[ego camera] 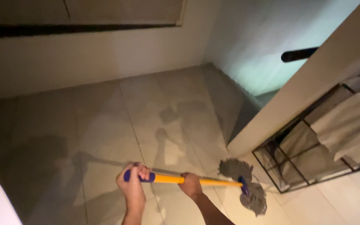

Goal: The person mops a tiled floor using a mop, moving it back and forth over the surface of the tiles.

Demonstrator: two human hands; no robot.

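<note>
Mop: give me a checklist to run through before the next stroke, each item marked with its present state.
1. Left hand wrapped round the purple grip of the mop handle: ok.
2. Right hand closed on the yellow shaft: ok.
3. Mop head down on the tiled floor: ok.
4. Mop head apart from the wire rack: cannot tell, they lie very close.
5. Floor wet or dry: cannot tell, light is dim.

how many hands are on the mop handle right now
2. The left hand wraps the purple grip end of the mop handle; the right hand holds the yellow shaft farther along, nearer the grey mop head. None look hidden.
</note>
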